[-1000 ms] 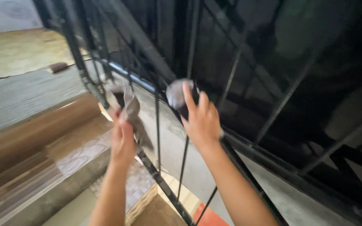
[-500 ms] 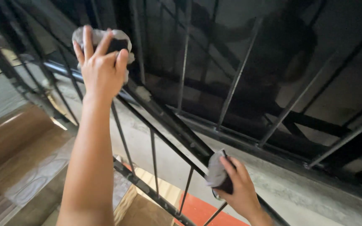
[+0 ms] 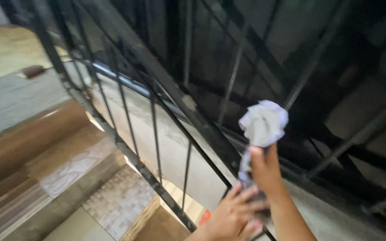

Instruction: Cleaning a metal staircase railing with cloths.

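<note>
left hand [image 3: 235, 216] dropped to right hand [image 3: 266, 167], both gripping grey cloth [image 3: 263, 124], black railing [image 3: 188, 116]

**One head camera, tilted down over a stair railing**

A single view, worn on the person's head, looks steeply down and forward past the black metal railing [image 3: 157, 89] into the stairwell. The hands [image 3: 246, 196] sit close at the lower edge; brown steps [image 3: 27, 147] and tiled floor [image 3: 117, 201] lie well below, left.
</note>
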